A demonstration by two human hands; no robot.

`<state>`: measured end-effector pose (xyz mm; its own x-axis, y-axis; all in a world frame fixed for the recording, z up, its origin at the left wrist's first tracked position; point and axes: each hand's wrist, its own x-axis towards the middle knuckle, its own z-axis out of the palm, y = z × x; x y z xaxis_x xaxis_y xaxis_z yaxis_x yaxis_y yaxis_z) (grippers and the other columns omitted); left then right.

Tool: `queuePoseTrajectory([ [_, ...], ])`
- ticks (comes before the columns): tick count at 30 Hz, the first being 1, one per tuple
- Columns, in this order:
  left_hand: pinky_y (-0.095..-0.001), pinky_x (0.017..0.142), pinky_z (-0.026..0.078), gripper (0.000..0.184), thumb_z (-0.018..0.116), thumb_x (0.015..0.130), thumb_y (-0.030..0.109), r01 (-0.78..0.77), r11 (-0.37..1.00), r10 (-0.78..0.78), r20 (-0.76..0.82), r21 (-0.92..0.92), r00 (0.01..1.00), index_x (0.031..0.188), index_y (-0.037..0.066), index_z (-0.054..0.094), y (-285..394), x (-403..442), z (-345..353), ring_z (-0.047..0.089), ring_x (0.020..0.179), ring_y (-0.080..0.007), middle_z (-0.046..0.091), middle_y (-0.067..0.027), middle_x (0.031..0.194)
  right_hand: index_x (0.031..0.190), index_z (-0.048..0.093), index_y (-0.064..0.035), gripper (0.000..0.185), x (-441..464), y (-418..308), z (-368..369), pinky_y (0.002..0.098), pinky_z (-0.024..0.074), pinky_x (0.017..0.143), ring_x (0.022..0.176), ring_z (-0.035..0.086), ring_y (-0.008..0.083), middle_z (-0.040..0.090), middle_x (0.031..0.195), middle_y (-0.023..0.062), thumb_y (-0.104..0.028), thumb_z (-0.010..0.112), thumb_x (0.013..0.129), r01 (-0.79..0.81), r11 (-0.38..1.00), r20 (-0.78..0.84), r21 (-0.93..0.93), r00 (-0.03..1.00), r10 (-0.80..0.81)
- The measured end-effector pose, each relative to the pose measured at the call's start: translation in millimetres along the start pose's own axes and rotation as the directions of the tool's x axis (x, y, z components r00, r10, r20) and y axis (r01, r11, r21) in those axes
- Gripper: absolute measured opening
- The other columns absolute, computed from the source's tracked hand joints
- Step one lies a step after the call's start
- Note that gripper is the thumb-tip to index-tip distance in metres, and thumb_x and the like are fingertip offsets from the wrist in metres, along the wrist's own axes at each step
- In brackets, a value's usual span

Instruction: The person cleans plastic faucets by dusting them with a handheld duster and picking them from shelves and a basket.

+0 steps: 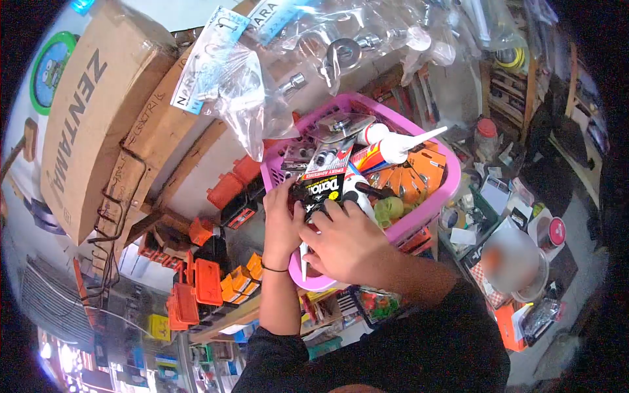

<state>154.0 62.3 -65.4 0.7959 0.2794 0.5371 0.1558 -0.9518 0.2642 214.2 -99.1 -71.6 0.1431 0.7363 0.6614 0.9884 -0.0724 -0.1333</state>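
A pink plastic basket (429, 214) full of hardware goods is in front of me. At its near left side, my left hand (282, 219) has its fingers closed on the left edge of a black epoxy adhesive packet (322, 190). My right hand (347, 239) curls its fingers over the packet's lower edge, partly hiding it. Below the hands, a white nozzle (304, 262) pokes out. Around the packet lie a sealant tube (393, 149) with a long white nozzle, an orange card of small parts (422, 171) and a roll of greenish tape (389, 211).
Clear plastic bags of metal fittings (252, 92) hang over the basket's far left. A cardboard box (98, 111) stands on a wooden shelf at left. Orange bins (208, 281) are below it. A cluttered table (468, 255) with a red-lidded jar (486, 128) lies to the right.
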Motion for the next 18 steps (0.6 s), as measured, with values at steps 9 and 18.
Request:
queuePoseTrajectory([
  [9, -0.0389, 0.086, 0.033, 0.039, 0.045, 0.073, 0.000, 0.014, 0.994, -0.044, -0.265, -0.113, 0.963, 0.111, 0.002, 0.044, -7, -7, 2, 0.042, 0.096, -0.0325, 0.048, -0.0179, 0.103, 0.080, 0.056, -0.0096, 0.022, 2, -5, 2, 0.0333, 0.0367, 0.064, 0.075, 0.049, 0.0198, 0.053, 0.077, 0.0053, -0.028, 0.058, 0.069, -0.005, 0.999, -0.097, -0.054, 0.995, 0.000],
  [18, -0.0399, 0.086, 0.032, 0.037, 0.043, 0.075, -0.001, 0.004, 0.995, -0.023, -0.195, -0.095, 0.980, 0.111, 0.004, 0.043, -1, -6, 0, 0.042, 0.096, -0.0348, 0.046, -0.0201, 0.103, 0.076, 0.056, -0.0067, 0.017, -24, 28, -47, 0.0374, 0.0406, 0.062, 0.073, 0.053, 0.0257, 0.054, 0.077, 0.0085, -0.020, 0.061, 0.067, -0.220, 0.973, -0.272, 0.072, 0.934, 0.231],
])
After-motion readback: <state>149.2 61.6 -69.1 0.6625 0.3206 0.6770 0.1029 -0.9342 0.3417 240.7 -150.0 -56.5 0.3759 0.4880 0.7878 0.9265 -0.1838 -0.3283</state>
